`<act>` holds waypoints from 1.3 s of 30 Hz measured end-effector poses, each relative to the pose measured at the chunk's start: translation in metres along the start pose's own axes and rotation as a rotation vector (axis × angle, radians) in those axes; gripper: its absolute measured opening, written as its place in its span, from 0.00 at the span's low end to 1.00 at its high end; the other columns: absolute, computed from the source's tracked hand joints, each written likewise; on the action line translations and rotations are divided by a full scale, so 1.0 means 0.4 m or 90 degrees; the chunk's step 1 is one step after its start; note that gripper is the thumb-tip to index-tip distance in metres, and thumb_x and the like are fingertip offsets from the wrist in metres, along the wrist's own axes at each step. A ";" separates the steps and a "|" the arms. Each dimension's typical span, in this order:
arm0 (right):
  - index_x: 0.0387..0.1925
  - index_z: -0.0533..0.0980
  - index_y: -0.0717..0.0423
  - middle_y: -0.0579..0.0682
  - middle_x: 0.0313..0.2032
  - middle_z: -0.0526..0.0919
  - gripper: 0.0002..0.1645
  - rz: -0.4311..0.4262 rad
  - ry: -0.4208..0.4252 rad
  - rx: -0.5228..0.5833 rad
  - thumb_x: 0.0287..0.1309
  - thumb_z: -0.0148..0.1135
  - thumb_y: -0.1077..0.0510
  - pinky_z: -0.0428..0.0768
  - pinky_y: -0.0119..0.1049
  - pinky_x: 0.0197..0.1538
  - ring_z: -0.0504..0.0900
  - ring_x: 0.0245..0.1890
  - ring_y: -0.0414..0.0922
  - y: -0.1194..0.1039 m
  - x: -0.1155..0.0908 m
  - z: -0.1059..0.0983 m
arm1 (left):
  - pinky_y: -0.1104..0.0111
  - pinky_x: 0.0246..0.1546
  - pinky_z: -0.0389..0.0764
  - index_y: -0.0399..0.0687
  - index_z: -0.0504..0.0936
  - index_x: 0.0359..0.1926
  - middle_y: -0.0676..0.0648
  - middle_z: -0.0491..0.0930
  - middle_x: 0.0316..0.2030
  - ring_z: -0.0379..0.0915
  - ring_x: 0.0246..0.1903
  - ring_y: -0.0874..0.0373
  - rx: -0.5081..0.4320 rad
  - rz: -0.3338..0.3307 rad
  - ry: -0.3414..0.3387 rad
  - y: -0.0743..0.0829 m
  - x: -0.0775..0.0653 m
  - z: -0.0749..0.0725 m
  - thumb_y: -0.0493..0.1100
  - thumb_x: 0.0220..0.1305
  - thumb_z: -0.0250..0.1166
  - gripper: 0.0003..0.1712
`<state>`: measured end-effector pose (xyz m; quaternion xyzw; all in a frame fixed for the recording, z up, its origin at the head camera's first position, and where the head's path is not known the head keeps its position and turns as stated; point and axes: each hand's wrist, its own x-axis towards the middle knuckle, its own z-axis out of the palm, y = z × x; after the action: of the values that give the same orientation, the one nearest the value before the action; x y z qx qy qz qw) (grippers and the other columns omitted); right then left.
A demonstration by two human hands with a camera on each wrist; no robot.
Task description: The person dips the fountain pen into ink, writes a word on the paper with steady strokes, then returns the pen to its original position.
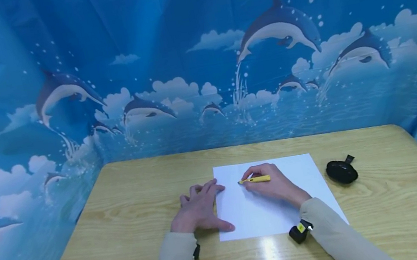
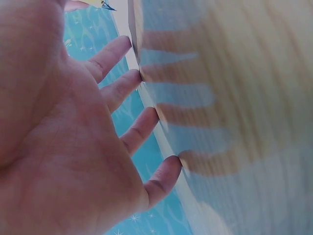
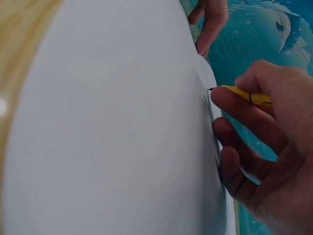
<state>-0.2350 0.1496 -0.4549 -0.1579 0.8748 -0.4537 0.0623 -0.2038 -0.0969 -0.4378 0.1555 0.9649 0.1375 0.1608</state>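
A white sheet of paper (image 1: pixel 244 216) lies on the wooden table. My right hand (image 1: pixel 274 183) rests on it and pinches a yellow pen (image 1: pixel 260 179) between thumb and fingers. In the right wrist view the pen's dark, pointed tip meets the paper near its far side, beside the index fingertip. My left hand (image 1: pixel 201 210) is spread at the paper's left edge, its thumb and index finger on the sheet. Seen from the left wrist, the fingertips (image 2: pixel 168 169) press on the tabletop, slightly bent and apart, holding nothing.
Right of the paper sits a small black oval dish-like thing (image 1: pixel 341 172) with a short tab. The wooden table (image 1: pixel 136 194) reaches back to a blue dolphin-print curtain (image 1: pixel 190 119), which also hangs at both sides. Black wrist cameras (image 1: pixel 300 233) are strapped at the sleeves.
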 end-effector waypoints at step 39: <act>0.41 0.86 0.50 0.48 0.36 0.87 0.08 0.025 0.027 -0.023 0.62 0.67 0.56 0.75 0.37 0.40 0.77 0.33 0.43 0.008 -0.019 -0.023 | 0.35 0.66 0.58 0.64 0.67 0.73 0.51 0.54 0.80 0.51 0.75 0.39 -0.009 -0.007 0.002 0.008 -0.007 -0.004 0.73 0.40 0.80 0.59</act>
<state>-0.2309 0.1610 -0.4526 -0.1318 0.8868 -0.4401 0.0496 -0.2011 -0.0951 -0.4347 0.1487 0.9649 0.1437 0.1616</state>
